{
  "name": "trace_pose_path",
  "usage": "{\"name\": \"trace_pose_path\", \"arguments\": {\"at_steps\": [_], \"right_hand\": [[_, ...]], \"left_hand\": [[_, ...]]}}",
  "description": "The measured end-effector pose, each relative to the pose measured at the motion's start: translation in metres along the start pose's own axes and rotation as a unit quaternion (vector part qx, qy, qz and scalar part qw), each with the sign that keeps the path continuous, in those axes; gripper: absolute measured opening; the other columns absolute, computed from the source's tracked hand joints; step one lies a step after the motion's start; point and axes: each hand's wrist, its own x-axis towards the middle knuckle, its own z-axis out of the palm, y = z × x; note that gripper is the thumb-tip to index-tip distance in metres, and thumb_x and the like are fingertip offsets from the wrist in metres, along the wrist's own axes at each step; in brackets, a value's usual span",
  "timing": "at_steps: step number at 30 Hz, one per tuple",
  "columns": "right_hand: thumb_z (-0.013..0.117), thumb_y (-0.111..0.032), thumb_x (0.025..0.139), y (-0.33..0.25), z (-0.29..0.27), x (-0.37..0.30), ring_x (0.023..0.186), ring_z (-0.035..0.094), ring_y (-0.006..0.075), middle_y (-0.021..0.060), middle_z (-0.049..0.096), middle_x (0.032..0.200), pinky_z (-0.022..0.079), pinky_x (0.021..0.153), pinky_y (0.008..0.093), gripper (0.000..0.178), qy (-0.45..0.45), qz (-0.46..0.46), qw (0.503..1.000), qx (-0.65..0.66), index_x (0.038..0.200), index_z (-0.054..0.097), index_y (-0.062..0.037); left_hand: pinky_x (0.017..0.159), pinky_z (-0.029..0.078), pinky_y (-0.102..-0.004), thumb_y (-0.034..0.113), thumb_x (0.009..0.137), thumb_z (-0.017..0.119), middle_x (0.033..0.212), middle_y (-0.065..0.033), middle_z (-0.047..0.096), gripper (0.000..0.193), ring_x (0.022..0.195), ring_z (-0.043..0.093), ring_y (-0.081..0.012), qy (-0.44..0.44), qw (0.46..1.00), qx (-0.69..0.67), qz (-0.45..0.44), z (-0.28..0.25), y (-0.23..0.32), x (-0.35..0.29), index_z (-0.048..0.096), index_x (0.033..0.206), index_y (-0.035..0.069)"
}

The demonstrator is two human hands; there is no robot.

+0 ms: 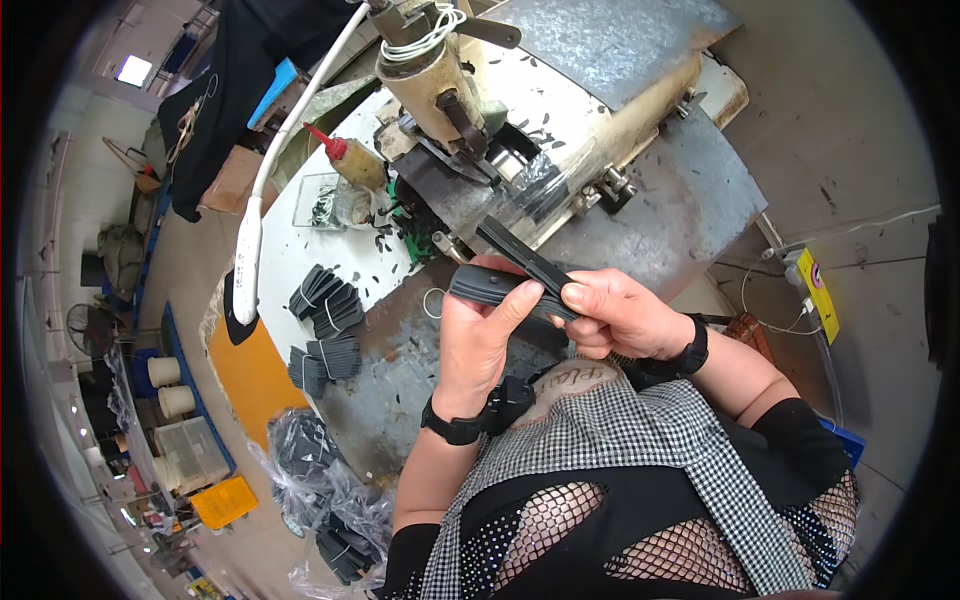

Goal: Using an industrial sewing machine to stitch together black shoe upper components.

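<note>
My left hand (474, 338) is closed around a stack of dark grey strips (478, 284), its thumb lying along their near side. In my right hand (622, 308), pinched between thumb and fingers, is the near end of a black strip piece (512, 246), which slants up and left above the stack. The two hands nearly meet, and the strips cross close together between them. How many layers each hand holds cannot be made out. Just beyond the strips stands a bench machine (430, 95) with a metal working head. Several tied bundles of dark strips (335, 312) lie to the left on the white tabletop.
A white lamp (247, 258) arches over the table's left side. Near the machine are a red-tipped bottle (358, 165) and a clear plastic box (316, 205). Black scraps litter the white top. Clear plastic bags (345, 480) with dark bundles sit at the lower left.
</note>
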Motion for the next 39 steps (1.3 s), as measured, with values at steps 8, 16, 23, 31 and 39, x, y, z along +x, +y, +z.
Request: {"name": "trace_pose_path", "arguments": {"at_steps": [8,16,23,31,39], "right_hand": [[0.04,-0.032,0.1,-0.006,-0.001,0.002,0.043,0.019,0.0039,-0.007,0.026,0.056,0.018,0.04,0.0219,0.033,-0.013,-0.003,0.999,0.035,0.093,0.051,-0.0022],[0.04,-0.031,0.1,-0.007,-0.003,0.003,0.044,0.02,0.0037,-0.0072,0.026,0.056,0.019,0.04,0.0214,0.031,-0.017,0.008,0.999,0.028,0.093,0.051,-0.0023],[0.041,-0.03,0.1,-0.006,-0.004,0.005,0.044,0.02,0.0038,-0.0072,0.026,0.056,0.019,0.04,0.0215,0.031,-0.017,0.017,1.0,0.018,0.093,0.051,-0.0022],[0.043,-0.032,0.1,-0.003,-0.004,0.006,0.044,0.021,0.0036,-0.007,0.027,0.056,0.02,0.04,0.0213,0.03,-0.013,0.019,1.0,-0.017,0.093,0.053,-0.0036],[0.043,-0.032,0.1,-0.003,-0.004,0.006,0.044,0.021,0.0041,-0.0068,0.028,0.055,0.02,0.04,0.0215,0.031,-0.011,0.024,1.0,-0.011,0.092,0.053,-0.0041]], "left_hand": [[0.08,0.048,-0.0283,0.0,0.083,0.065,0.096,-0.0077,0.065,0.02,0.086,0.061,-0.0138,0.014,0.999,-0.044,0.022,-0.005,-0.006,0.0,0.059,0.102,-0.002],[0.075,0.05,-0.0281,-0.002,0.084,0.061,0.092,-0.0081,0.065,0.015,0.081,0.062,-0.0141,-0.002,0.999,-0.033,0.025,-0.001,-0.002,0.001,0.059,0.099,-0.003],[0.071,0.051,-0.028,-0.002,0.084,0.059,0.087,-0.0088,0.065,0.012,0.073,0.062,-0.0146,0.014,0.999,-0.024,0.037,0.004,0.001,0.001,0.059,0.095,-0.004],[0.066,0.051,-0.0278,-0.005,0.082,0.052,0.082,-0.0091,0.065,0.011,0.067,0.063,-0.0157,0.014,0.999,-0.016,0.028,0.001,0.001,0.003,0.06,0.089,-0.005],[0.062,0.049,-0.0251,-0.001,0.085,0.048,0.079,-0.0084,0.065,0.011,0.065,0.061,-0.0133,0.047,0.996,0.048,0.058,0.009,-0.003,0.0,0.058,0.087,-0.005]]}}
